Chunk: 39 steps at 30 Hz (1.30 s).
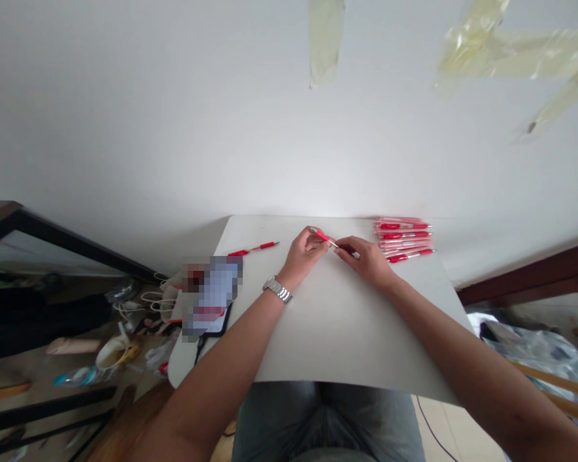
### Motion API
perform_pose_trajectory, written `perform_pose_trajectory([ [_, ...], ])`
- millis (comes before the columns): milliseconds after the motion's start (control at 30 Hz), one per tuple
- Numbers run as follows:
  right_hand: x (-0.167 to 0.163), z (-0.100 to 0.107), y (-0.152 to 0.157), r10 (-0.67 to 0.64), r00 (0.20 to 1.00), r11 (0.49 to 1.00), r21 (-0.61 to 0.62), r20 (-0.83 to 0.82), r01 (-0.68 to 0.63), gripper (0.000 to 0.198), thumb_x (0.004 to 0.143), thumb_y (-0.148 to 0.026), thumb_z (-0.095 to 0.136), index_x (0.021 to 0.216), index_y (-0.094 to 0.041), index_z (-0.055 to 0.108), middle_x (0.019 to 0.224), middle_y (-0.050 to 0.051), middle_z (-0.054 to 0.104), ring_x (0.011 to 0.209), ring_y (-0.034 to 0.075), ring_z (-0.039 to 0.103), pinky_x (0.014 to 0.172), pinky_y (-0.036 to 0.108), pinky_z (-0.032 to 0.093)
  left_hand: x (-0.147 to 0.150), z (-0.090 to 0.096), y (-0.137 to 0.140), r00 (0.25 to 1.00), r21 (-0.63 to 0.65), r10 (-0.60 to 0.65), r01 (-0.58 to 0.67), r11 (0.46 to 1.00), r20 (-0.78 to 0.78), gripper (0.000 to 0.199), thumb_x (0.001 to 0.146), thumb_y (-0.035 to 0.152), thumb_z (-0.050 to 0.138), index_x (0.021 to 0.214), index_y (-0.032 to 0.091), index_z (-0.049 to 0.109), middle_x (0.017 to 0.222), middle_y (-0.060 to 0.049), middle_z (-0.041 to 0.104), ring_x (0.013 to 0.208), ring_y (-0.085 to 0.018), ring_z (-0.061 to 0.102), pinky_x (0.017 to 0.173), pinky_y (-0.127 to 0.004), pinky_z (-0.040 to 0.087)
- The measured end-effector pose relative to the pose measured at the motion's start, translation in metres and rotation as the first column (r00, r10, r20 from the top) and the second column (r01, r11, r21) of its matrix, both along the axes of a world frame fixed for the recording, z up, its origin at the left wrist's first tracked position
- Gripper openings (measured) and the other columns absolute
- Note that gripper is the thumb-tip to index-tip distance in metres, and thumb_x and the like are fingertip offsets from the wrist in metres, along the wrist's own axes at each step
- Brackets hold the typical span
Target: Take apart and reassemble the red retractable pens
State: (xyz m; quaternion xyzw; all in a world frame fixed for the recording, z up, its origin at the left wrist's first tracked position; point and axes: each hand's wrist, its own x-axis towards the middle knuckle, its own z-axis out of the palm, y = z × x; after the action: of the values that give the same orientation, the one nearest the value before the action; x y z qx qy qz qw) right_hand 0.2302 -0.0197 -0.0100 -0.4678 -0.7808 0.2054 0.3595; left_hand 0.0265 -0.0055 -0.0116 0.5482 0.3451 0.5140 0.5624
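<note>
My left hand (pixel 304 258), with a metal watch (pixel 278 289) on its wrist, is closed around a red pen (pixel 320 235) above the middle of the table. The pen's thin pale end points toward my right hand (pixel 366 260), whose thumb and fingers pinch that end. Whether this end is a separate part cannot be made out. To the left, a single red pen (pixel 253 249) lies on the table. Just beyond my right hand is a row of red pens and clear pinkish barrels (pixel 404 236).
The white table (pixel 347 333) stands against a white wall (pixel 270 128) with yellowed tape (pixel 325 42). At its left edge lies a blurred-out phone (pixel 214 301) with a cable (pixel 200 350). Clutter, including a cup (pixel 113 353), is on the left; a plastic bag (pixel 542 350) is on the right.
</note>
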Motion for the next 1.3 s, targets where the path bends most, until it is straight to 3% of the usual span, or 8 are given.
perform_pose_trajectory([
  [233, 0.003, -0.002, 0.002, -0.002, 1.000, 1.000, -0.023, -0.024, 0.002, 0.030, 0.102, -0.048, 0.057, 0.104, -0.021, 0.071, 0.088, 0.005, 0.075, 0.074, 0.019, 0.065, 0.070, 0.031, 0.051, -0.003, 0.003, 0.000, 0.994, -0.022, 0.077, -0.075, 0.997, 0.080, 0.037, 0.095, 0.051, 0.069, 0.111, 0.019, 0.071, 0.101, -0.008, 0.074, 0.098, -0.019, 0.071, 0.095, -0.037, 0.059],
  [500, 0.003, -0.001, -0.001, 0.008, 0.999, 0.998, -0.068, -0.050, -0.012, 0.030, 0.102, -0.048, 0.056, 0.107, -0.021, 0.068, 0.083, 0.003, 0.073, 0.068, 0.016, 0.062, 0.065, 0.028, 0.048, -0.003, 0.004, -0.001, 0.994, -0.046, 0.070, -0.066, 0.997, 0.086, 0.042, 0.094, 0.051, 0.070, 0.121, 0.019, 0.074, 0.105, -0.009, 0.075, 0.101, -0.019, 0.071, 0.101, -0.040, 0.059],
  [667, 0.001, 0.006, -0.005, -0.002, 1.000, 0.997, -0.071, -0.003, 0.001, 0.038, 0.104, -0.052, 0.050, 0.120, -0.022, 0.068, 0.075, 0.001, 0.069, 0.062, 0.016, 0.058, 0.062, 0.028, 0.045, -0.005, 0.004, -0.001, 0.999, -0.020, 0.033, -0.032, 0.999, 0.024, 0.039, 0.094, 0.051, 0.071, 0.116, 0.019, 0.078, 0.111, -0.010, 0.077, 0.104, -0.020, 0.071, 0.103, -0.041, 0.058],
  [867, -0.001, 0.008, -0.003, 0.019, 1.000, 0.999, -0.042, 0.024, -0.018, 0.044, 0.108, -0.055, 0.041, 0.114, -0.024, 0.071, 0.091, 0.006, 0.075, 0.073, 0.020, 0.066, 0.068, 0.030, 0.048, -0.006, 0.006, -0.002, 0.996, -0.004, 0.026, -0.026, 1.000, -0.084, 0.043, 0.094, 0.051, 0.070, 0.123, 0.021, 0.077, 0.108, -0.009, 0.078, 0.097, -0.019, 0.071, 0.099, -0.037, 0.056],
  [967, -0.001, 0.007, -0.002, 0.027, 0.999, 0.998, -0.057, 0.024, -0.025, 0.045, 0.107, -0.056, 0.040, 0.109, -0.024, 0.071, 0.089, 0.005, 0.075, 0.073, 0.020, 0.067, 0.069, 0.030, 0.048, -0.007, 0.006, -0.003, 0.996, 0.003, 0.029, -0.029, 1.000, -0.080, 0.046, 0.096, 0.053, 0.067, 0.129, 0.022, 0.074, 0.105, -0.007, 0.078, 0.097, -0.018, 0.070, 0.099, -0.036, 0.056],
  [1300, 0.000, 0.004, -0.001, 0.010, 1.000, 0.998, -0.060, 0.025, -0.008, 0.043, 0.106, -0.055, 0.044, 0.105, -0.023, 0.072, 0.086, 0.005, 0.075, 0.072, 0.020, 0.067, 0.068, 0.031, 0.048, -0.006, 0.005, -0.002, 0.994, 0.042, 0.055, -0.051, 0.998, -0.095, 0.042, 0.095, 0.053, 0.068, 0.115, 0.018, 0.079, 0.102, -0.008, 0.078, 0.096, -0.019, 0.071, 0.098, -0.037, 0.057],
])
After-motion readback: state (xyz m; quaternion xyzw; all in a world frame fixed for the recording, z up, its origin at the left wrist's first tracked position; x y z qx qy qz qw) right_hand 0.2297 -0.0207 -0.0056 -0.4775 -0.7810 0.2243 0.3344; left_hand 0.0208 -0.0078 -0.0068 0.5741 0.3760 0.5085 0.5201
